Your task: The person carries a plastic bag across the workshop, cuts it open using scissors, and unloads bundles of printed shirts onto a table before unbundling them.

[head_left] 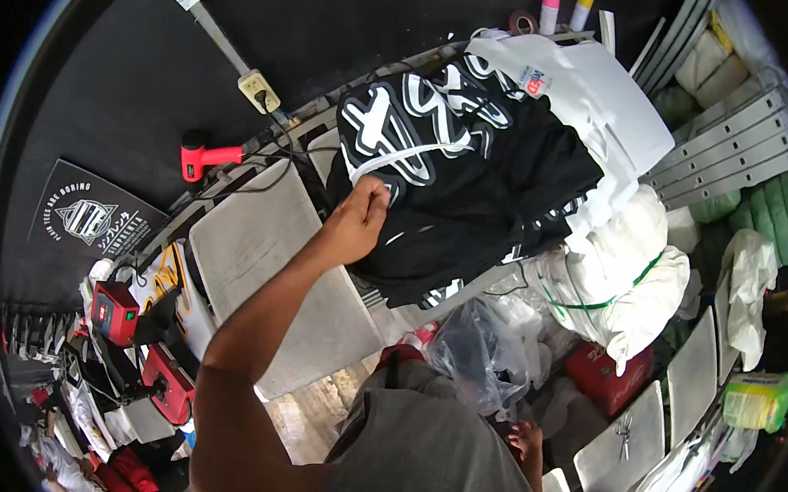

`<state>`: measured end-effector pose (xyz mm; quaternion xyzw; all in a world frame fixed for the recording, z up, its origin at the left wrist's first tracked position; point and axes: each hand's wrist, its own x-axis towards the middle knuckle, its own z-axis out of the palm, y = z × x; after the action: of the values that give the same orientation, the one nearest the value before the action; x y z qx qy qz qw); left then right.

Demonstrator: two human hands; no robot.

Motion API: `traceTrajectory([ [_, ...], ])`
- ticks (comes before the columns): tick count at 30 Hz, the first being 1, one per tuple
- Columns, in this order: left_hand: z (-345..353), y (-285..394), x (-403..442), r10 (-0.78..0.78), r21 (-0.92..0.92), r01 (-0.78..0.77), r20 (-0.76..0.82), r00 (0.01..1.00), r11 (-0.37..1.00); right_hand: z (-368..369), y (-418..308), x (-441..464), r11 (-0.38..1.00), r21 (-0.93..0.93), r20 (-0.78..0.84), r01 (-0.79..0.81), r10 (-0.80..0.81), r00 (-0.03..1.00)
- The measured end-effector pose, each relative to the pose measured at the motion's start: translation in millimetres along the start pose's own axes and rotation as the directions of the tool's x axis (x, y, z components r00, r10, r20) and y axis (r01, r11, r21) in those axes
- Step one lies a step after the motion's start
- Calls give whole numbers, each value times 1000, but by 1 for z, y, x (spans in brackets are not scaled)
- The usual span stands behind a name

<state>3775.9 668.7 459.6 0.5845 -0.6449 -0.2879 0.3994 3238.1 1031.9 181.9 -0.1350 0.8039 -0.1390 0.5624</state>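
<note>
My left hand (360, 213) is closed at the left edge of a pile of black garments (499, 176) with large white lettering. Its fingers pinch the end of a thin white strip (409, 156), which curves to the right over the print. Low on the right, my right hand (524, 438) hangs near my body, below a clear plastic bag (482, 353). Its fingers are partly spread, and nothing shows in them.
Left of the garments lies a grey board (258, 236). A red heat gun (208, 157) sits beyond it by a power outlet (259, 90). White wrapped bundles (629, 281) stand at the right, with scissors (623, 431) on a panel below.
</note>
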Motion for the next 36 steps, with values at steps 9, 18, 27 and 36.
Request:
traceTrajectory([
  [9, -31, -14, 71, -157, -47, 189, 377, 913, 981, 2, 12, 5, 986, 158, 64, -55, 46, 997],
  [18, -28, -17, 71, -157, -76, 199, 376, 913, 977, -1, 34, 9, 969, 234, 154, -84, 48, 987],
  [27, -29, 6, 53, -48, -91, 117, 554, 831, 989, 10, 14, -10, 996, 56, -25, -76, 78, 997],
  [36, -29, -12, 40, -66, 29, 59, 356, 932, 998, 13, 6, -22, 996, 67, 24, -59, 57, 998],
])
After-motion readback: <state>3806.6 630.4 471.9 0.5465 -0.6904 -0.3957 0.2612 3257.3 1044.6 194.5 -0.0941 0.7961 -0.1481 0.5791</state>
